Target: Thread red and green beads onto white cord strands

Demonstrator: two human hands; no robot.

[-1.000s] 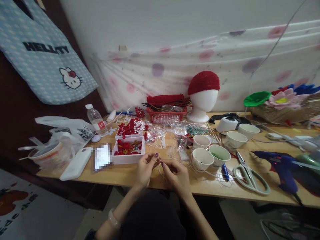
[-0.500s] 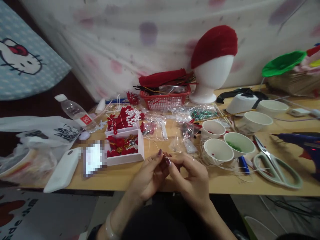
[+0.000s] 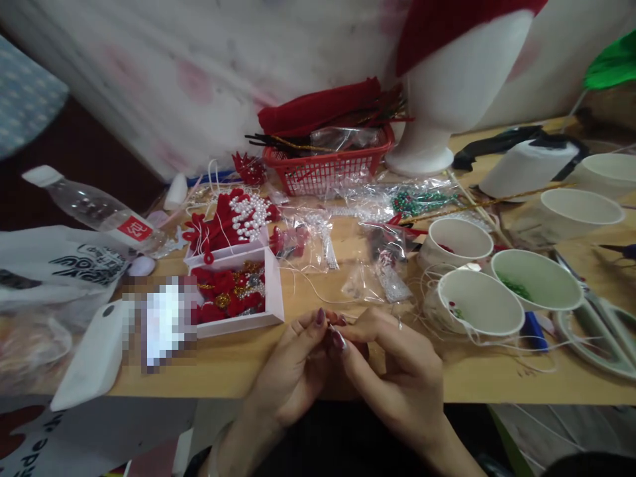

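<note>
My left hand (image 3: 298, 364) and my right hand (image 3: 397, 364) meet over the table's front edge, with thumbs and fingertips pinched together. Whatever lies between the fingertips is too small and covered to make out. Left of them, a white box (image 3: 275, 291) holds red, gold and silver ornaments. Behind it lie red fuzzy pieces and a cluster of white pearl beads (image 3: 251, 217). To the right of my hands stand a paper cup with a few small beads (image 3: 479, 311), a cup with green beads (image 3: 539, 281) and a cup with red ones (image 3: 460, 240).
A red basket (image 3: 328, 169) and a white mannequin head (image 3: 457, 79) stand at the back. Plastic bags of beads (image 3: 422, 199) lie across the middle. A plastic bottle (image 3: 94, 209) and a white power bank-like object (image 3: 92, 354) are at left. Scissors (image 3: 603, 331) lie at right.
The view has come closer and lower, so the table things look larger and the mannequin head is cut off at the top. My hands stay pinched together in the same place.
</note>
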